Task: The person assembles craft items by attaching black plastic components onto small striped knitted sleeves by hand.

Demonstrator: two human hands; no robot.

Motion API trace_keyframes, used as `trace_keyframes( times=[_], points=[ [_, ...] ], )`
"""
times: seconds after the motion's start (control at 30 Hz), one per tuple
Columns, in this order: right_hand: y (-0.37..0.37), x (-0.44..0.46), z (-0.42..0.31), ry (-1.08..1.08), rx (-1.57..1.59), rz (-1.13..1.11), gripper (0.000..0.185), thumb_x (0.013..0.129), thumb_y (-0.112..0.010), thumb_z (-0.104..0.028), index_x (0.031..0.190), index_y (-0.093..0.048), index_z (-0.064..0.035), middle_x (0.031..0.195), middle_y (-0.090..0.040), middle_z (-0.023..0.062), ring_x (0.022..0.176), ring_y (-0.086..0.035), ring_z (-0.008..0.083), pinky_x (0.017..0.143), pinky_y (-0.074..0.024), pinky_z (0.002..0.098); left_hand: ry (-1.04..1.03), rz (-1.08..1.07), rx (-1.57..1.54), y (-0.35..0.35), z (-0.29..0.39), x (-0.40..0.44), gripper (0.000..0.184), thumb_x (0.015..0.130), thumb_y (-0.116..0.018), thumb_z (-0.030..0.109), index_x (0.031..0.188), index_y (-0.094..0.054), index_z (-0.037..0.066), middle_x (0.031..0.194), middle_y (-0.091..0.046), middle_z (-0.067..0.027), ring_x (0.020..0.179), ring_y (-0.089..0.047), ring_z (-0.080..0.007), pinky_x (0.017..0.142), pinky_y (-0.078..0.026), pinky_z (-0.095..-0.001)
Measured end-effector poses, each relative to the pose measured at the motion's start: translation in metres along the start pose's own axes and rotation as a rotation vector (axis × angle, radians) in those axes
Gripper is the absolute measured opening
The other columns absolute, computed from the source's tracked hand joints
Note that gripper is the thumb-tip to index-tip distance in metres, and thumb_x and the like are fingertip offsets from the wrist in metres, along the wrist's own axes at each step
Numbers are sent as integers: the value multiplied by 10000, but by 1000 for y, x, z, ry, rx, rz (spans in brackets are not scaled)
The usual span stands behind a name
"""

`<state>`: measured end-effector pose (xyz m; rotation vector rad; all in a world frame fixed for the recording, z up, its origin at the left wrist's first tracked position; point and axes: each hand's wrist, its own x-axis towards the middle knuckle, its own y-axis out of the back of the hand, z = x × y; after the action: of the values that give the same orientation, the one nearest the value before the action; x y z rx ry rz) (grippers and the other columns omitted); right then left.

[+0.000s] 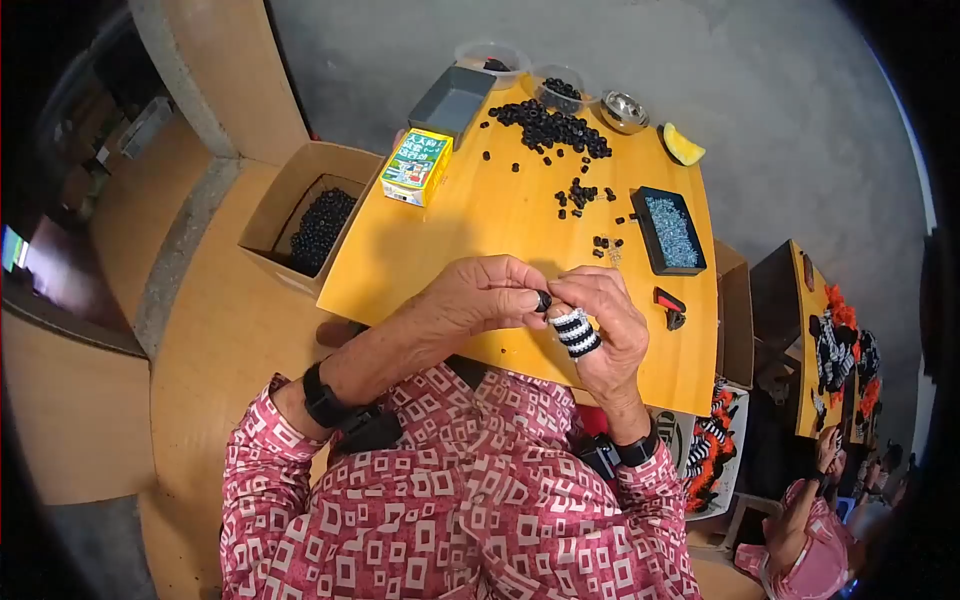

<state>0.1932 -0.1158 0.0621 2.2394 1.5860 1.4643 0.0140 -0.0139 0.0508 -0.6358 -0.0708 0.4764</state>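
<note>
Over the front of the yellow table, my left hand [485, 298] pinches a small black round part [543, 301] between thumb and forefinger. My right hand [608, 325] is closed close against it, its fingertips meeting at the part; whether they grip something tiny there I cannot make out. A black-and-white striped knitted sleeve [577, 334] covers my right thumb, with the bare tip showing. Beyond my hands lie a few black parts beside small clear pieces [613, 250], and a small cluster of black parts [582, 194]. A black tray [655, 268] of bluish small pieces stands to the right.
A large pile of black parts [550, 128] lies at the table's [450, 235] far end, near plastic bowls, a metal bowl [625, 112] and a grey tray [452, 100]. A yellow carton [417, 166], yellow wedge [682, 145] and red-black tool [670, 305] sit around. Another person [815, 535] works at right.
</note>
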Motion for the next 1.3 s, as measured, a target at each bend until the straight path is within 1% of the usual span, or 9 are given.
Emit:
trace_keyframes(
  times=[0.23, 0.3, 0.43, 0.57, 0.73, 0.8, 1.07, 1.23, 1.3],
  points=[
    [-1, 2, -7, 129, -104, 72, 283, 745, -829, -87, 989, -705, -14, 913, -685, 101, 899, -643, 300, 782, -518, 374, -51, -66, -103, 0, -4, 0, 234, 943, -680, 145, 1143, -621, 39, 1087, -666, -48, 1025, -669, -149, 942, -539, -269],
    [-1, 1, -6, 127, -113, 73, 284, 744, -830, -87, 989, -705, -15, 914, -683, 101, 898, -641, 301, 781, -517, 375, -23, 0, -66, -1, -6, 0, 231, 941, -679, 135, 1144, -622, 38, 1063, -675, -48, 1015, -671, -151, 942, -539, -268],
    [-2, 3, -7, 136, -132, 72, 279, 746, -826, -79, 989, -704, -18, 916, -677, 101, 895, -637, 302, 777, -515, 374, -30, 10, -80, -3, -7, 0, 223, 937, -677, 120, 1138, -627, 35, 1037, -683, -48, 998, -671, -147, 928, -542, -271],
    [0, 3, -6, 156, -134, 51, 264, 749, -820, -69, 981, -705, -18, 905, -676, 102, 887, -639, 299, 776, -514, 372, -137, 34, 54, -5, -6, 0, 218, 919, -693, 92, 1124, -645, 32, 1038, -684, -40, 967, -656, -113, 903, -514, -238],
    [2, 2, -7, 116, -92, 47, 222, 761, -805, -58, 956, -707, -19, 882, -673, 105, 863, -640, 290, 767, -513, 371, -247, 63, 174, -6, -9, -2, 211, 906, -701, 53, 1111, -662, 23, 1047, -687, -30, 968, -635, -84, 891, -487, -213],
    [2, 2, -10, 107, -94, 52, 211, 764, -798, -49, 953, -707, -19, 881, -673, 105, 863, -640, 289, 764, -512, 371, -327, 68, 207, -9, -9, -3, 207, 900, -683, 6, 1103, -645, -21, 1018, -688, -41, 939, -641, -89, 849, -503, -222],
    [4, 1, -9, 66, -43, 34, 171, 779, -770, -15, 926, -682, -25, 883, -677, 106, 867, -642, 285, 763, -513, 368, -347, 80, 312, -16, -1, -9, 174, 908, -668, 4, 1078, -667, -33, 1014, -695, -47, 938, -627, -72, 833, -498, -215],
    [3, -1, -4, -40, 147, 35, 155, 799, -755, -9, 921, -660, -20, 887, -683, 104, 886, -639, 272, 782, -511, 352, -389, 91, 372, -18, -3, -10, 171, 897, -672, 7, 1064, -681, -28, 995, -701, -34, 946, -627, -79, 839, -498, -232],
    [3, -3, -2, -69, 184, 32, 152, 801, -751, -5, 923, -661, -18, 893, -684, 103, 893, -636, 266, 790, -508, 350, -410, 117, 465, -18, -3, -9, 183, 886, -680, 22, 1064, -687, -21, 984, -703, -34, 937, -629, -88, 841, -497, -246]
  ],
)
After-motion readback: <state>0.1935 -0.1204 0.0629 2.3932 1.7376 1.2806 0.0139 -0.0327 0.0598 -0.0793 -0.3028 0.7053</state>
